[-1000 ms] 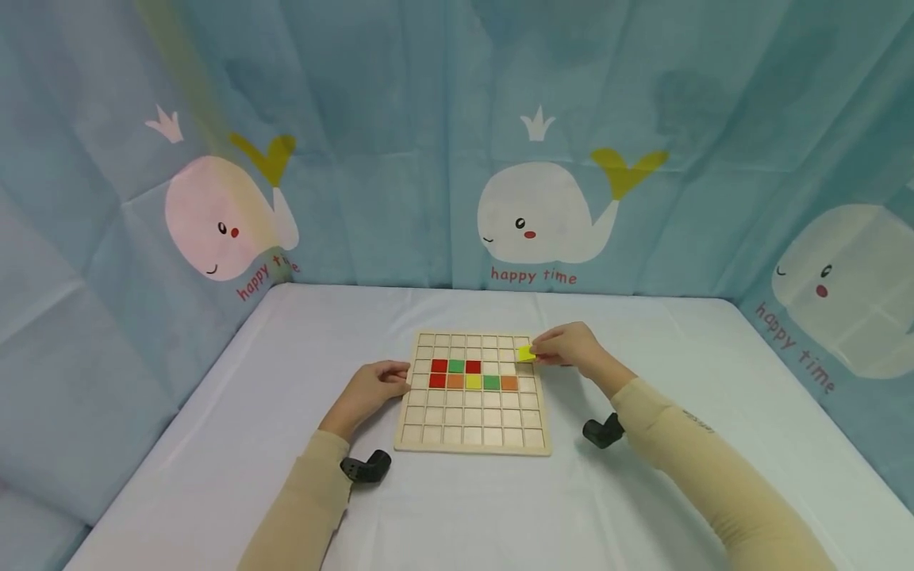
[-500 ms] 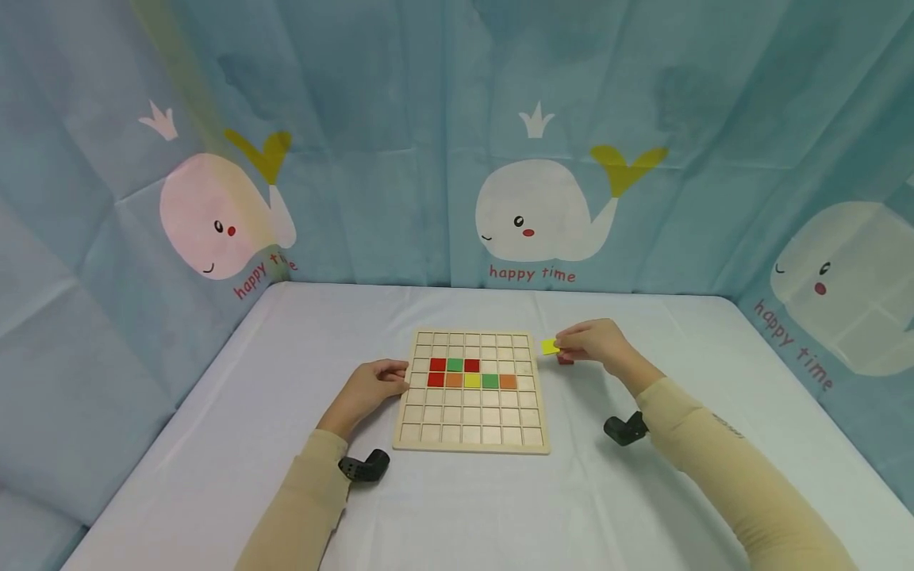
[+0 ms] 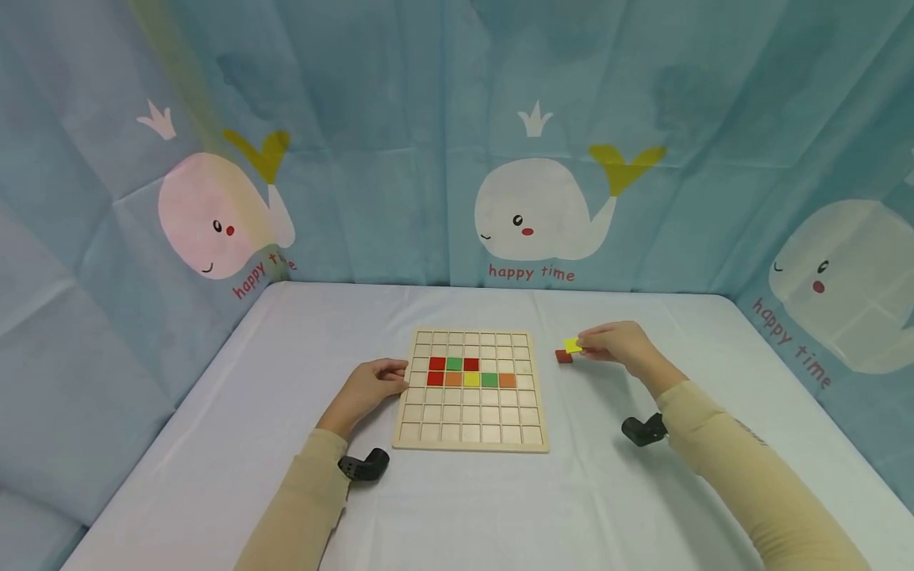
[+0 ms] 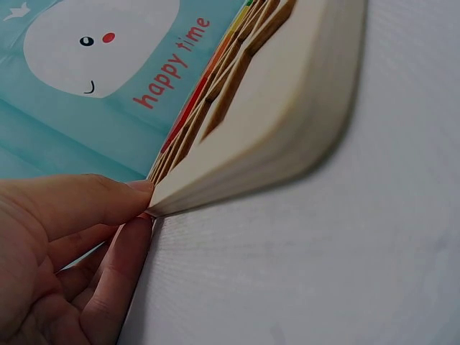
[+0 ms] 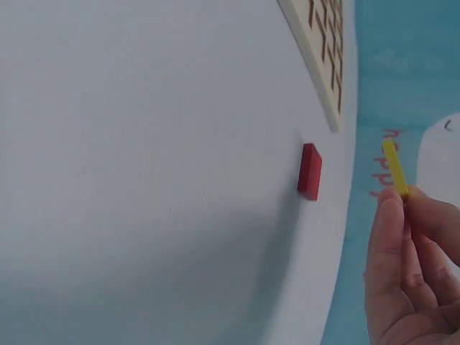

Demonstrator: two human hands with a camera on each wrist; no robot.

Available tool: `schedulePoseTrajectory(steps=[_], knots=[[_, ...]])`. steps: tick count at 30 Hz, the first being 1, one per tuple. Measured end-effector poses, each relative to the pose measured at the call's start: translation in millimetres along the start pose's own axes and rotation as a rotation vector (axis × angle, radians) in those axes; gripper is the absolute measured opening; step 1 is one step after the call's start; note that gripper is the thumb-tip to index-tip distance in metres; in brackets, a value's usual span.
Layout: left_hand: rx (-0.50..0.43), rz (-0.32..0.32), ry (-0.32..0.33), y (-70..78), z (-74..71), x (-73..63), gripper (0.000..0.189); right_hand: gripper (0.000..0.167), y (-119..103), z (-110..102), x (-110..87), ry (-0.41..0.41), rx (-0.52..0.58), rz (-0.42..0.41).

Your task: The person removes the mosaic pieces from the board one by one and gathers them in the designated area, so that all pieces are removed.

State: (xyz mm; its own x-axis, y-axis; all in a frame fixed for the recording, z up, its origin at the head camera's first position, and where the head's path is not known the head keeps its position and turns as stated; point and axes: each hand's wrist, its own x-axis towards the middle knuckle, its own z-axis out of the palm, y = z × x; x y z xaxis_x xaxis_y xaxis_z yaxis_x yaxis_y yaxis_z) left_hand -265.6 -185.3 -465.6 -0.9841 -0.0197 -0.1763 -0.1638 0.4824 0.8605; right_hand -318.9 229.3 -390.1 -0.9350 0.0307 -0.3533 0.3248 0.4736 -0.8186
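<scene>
A square wooden grid board (image 3: 471, 428) lies on the table, with red, green, orange and yellow tiles filling some cells of two rows. My left hand (image 3: 370, 390) is at its left edge; in the left wrist view the thumb (image 4: 108, 201) and a finger meet at the board's rim (image 4: 237, 169), gripping it. Off the board's right side, my right hand (image 3: 620, 346) pinches a yellow square tile (image 3: 573, 346) between thumb and fingertips, raised above the table. A red tile (image 3: 563, 357) lies on the cloth just below it, also visible in the right wrist view.
A white cloth covers the table (image 3: 457, 515). Blue curtains (image 3: 400, 198) printed with whales stand along its back and sides. A black wrist camera sits on each sleeve, the left one (image 3: 366, 465) near the board's front left corner.
My right hand has moved right with the yellow tile, from over the board's right edge to beside it. The red tile has come into view. My left hand has stayed at the board.
</scene>
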Motion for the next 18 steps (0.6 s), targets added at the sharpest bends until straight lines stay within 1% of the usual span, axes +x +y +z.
schedulePoseTrajectory(steps=[11,14,18], knots=[[0.005,0.004,-0.004,-0.7,0.0,1.8,0.043,0.051,12,-16,1.1,0.013,0.12,0.013],[0.008,0.002,-0.007,-0.8,-0.1,1.6,0.043,0.051,15,-18,1.5,0.008,0.132,0.008],[0.009,0.005,-0.007,-0.4,-0.2,1.4,0.043,0.052,18,-22,2.9,0.021,0.133,0.023]])
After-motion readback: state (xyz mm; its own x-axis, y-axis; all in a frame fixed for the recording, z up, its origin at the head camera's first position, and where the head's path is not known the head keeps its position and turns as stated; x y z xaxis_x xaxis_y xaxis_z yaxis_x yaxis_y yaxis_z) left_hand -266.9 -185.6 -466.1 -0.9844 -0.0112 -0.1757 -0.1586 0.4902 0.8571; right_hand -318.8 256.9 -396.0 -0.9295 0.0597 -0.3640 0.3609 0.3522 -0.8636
